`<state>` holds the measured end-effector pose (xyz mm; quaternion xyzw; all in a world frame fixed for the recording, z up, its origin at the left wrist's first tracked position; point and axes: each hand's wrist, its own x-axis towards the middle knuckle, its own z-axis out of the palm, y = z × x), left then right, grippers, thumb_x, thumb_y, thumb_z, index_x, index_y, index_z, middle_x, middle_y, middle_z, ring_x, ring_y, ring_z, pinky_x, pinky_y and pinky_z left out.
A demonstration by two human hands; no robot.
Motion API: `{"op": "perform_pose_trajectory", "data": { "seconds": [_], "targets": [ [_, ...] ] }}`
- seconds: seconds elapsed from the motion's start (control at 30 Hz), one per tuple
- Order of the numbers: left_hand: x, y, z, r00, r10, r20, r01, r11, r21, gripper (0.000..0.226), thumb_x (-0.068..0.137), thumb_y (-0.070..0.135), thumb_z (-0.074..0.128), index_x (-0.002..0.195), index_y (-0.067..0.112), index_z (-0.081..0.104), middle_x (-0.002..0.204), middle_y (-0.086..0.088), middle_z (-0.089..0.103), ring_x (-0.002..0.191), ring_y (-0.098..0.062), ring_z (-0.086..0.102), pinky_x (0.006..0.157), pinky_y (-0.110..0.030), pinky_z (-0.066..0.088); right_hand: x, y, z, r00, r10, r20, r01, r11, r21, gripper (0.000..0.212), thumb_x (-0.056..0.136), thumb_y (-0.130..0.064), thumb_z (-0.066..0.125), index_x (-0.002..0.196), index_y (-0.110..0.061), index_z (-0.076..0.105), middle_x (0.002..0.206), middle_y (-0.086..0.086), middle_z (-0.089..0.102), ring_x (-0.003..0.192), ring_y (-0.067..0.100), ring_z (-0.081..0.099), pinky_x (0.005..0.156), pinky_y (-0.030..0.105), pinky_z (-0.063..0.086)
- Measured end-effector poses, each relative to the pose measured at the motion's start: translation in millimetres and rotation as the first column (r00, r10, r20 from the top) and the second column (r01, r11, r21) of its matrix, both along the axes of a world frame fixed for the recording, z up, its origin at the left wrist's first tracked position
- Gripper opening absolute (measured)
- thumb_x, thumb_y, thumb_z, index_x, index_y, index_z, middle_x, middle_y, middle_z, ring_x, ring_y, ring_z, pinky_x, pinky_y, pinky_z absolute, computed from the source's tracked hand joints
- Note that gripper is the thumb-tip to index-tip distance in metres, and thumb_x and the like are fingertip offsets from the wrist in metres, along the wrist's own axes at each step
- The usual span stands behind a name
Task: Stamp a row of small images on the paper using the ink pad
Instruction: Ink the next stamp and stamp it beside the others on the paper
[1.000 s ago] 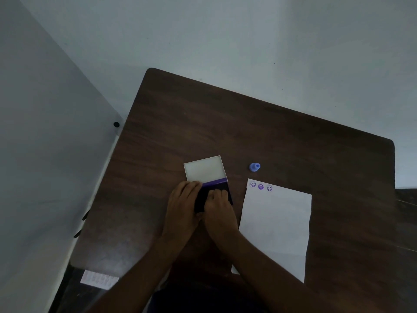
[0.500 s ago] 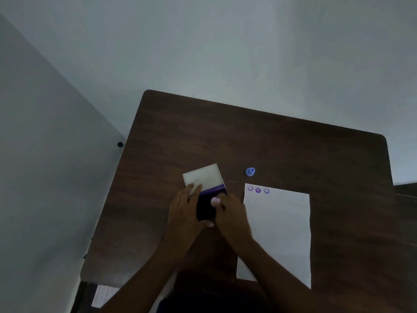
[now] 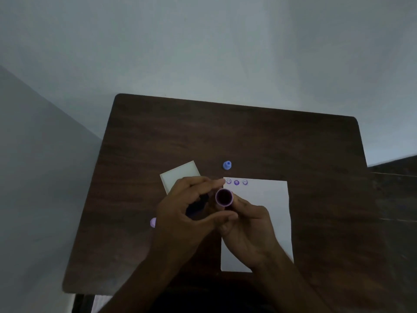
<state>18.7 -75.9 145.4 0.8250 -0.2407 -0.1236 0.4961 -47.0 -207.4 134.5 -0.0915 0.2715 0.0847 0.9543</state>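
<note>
My right hand holds a small purple stamp raised above the table, its inked round face turned up toward me. My left hand hovers beside it with fingers spread and curled around the stamp's front, mostly hiding the dark ink pad below. The pad's open white lid lies flat behind my left hand. A white paper lies to the right, with three purple smiley prints in a row along its top edge.
A blue stamp stands just beyond the paper's top left corner. A pale purple cap lies left of my left wrist. The dark wooden table ends at a wall behind and at the left.
My right hand lifted the purple stamp off the ink pad and turned its face upward. My left hand let go of the pad and rose beside the stamp. The camera view shifted.
</note>
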Motion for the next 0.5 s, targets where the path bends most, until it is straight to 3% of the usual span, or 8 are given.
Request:
{"op": "perform_pose_trajectory", "data": {
  "seconds": [0.1, 0.33, 0.5],
  "targets": [
    [1, -11, 5, 1.0, 0.003, 0.029, -0.004, 0.998, 0.056, 0.056, 0.061, 0.042, 0.081, 0.104, 0.007, 0.071, 0.103, -0.004, 0.069, 0.1, -0.004, 0.054, 0.092, -0.009, 0.041, 0, -2, 4, 0.999, -0.041, 0.018, 0.041, 0.999, 0.035, 0.053, 0.055, -0.006, 0.086, 0.104, 0.003, 0.069, 0.109, 0.02, 0.068, 0.09, 0.025, 0.067, 0.072, 0.023, 0.055],
    [-1, -33, 26, 0.997, -0.06, 0.04, 0.059, 0.998, 0.025, 0.047, 0.066, 0.048, 0.076, 0.105, 0.023, 0.068, 0.101, 0.018, 0.06, 0.099, 0.006, 0.053, 0.085, -0.004, 0.041, -7, -13, 5, 0.994, -0.107, 0.033, 0.105, 0.993, 0.058, 0.058, 0.053, -0.007, 0.088, 0.107, 0.001, 0.067, 0.115, 0.02, 0.064, 0.102, 0.028, 0.062, 0.08, 0.025, 0.054],
    [-5, -44, 29, 0.996, -0.07, 0.05, 0.069, 0.997, 0.03, 0.046, 0.063, 0.037, 0.081, 0.104, 0.017, 0.071, 0.101, 0.008, 0.064, 0.096, -0.001, 0.056, 0.083, -0.006, 0.044, -15, -22, 5, 0.99, -0.12, 0.079, 0.117, 0.992, 0.042, 0.047, 0.059, -0.012, 0.086, 0.103, -0.003, 0.071, 0.111, 0.015, 0.068, 0.101, 0.024, 0.066, 0.087, 0.023, 0.05]
  ]
}}
